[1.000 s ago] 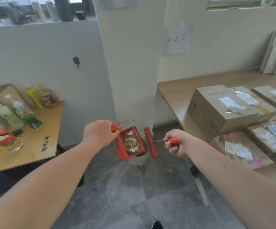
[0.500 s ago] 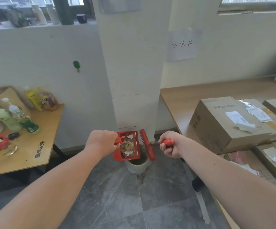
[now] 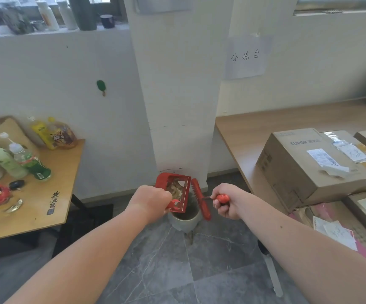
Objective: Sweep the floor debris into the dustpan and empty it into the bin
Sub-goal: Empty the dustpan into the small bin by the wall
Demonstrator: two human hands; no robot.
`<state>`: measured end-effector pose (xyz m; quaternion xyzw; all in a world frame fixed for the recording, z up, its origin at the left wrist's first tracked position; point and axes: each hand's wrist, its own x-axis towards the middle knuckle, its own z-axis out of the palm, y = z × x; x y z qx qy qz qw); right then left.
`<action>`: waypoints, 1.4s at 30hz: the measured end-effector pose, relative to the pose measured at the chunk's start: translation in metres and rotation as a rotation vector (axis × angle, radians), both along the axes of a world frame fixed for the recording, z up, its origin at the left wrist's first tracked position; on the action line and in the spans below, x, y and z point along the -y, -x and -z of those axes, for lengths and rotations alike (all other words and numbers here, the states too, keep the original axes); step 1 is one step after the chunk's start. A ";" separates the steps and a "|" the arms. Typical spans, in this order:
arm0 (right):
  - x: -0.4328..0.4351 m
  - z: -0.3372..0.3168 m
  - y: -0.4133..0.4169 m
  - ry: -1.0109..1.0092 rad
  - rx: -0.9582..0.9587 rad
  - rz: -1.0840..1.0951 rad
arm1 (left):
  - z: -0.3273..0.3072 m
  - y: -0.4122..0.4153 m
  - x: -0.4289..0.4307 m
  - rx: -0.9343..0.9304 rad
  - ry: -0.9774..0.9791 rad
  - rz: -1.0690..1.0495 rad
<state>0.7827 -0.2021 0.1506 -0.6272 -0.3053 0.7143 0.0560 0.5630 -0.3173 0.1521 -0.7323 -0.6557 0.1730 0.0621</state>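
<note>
My left hand (image 3: pixel 150 199) grips the handle of a small red dustpan (image 3: pixel 186 194), held tilted over a small pale grey bin (image 3: pixel 185 221) on the floor at the foot of a white pillar. Paper scraps and brownish debris (image 3: pixel 176 187) lie inside the pan. My right hand (image 3: pixel 227 202) grips the red knob handle of a small red brush (image 3: pixel 200 201), whose head hangs upright beside the pan's right edge, above the bin's rim.
A wooden table (image 3: pixel 46 207) with bottles and a red toy stands at the left. A long wooden bench (image 3: pixel 250 132) with cardboard boxes (image 3: pixel 304 170) runs along the right. Grey tiled floor (image 3: pixel 166 270) spreads in front of the bin. A white pillar (image 3: pixel 177 95) rises behind it.
The dustpan has moved over the bin and tilted up more steeply. The brush has come along beside it, and my view has drawn closer to the pillar.
</note>
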 end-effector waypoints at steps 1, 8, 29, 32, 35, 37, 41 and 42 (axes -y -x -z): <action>0.001 0.000 0.001 0.008 -0.003 0.006 | 0.002 0.000 0.000 -0.009 0.011 0.021; 0.011 0.002 0.001 0.042 0.007 0.012 | 0.011 0.002 0.004 -0.043 0.054 0.106; 0.021 0.000 0.008 0.041 0.027 -0.013 | 0.023 -0.003 0.003 -0.067 0.066 0.227; 0.022 -0.002 0.007 0.048 0.023 0.005 | 0.027 -0.007 0.003 -0.073 0.070 0.250; 0.023 -0.003 0.005 0.051 0.015 0.016 | 0.030 -0.012 0.003 -0.076 0.069 0.262; 0.024 -0.002 0.004 0.048 0.019 0.023 | 0.030 -0.015 0.003 -0.072 0.072 0.274; 0.023 0.002 0.002 0.046 0.019 0.035 | 0.030 -0.019 0.002 -0.084 0.067 0.294; 0.022 0.002 0.001 0.048 0.021 0.034 | 0.031 -0.020 0.002 -0.086 0.069 0.299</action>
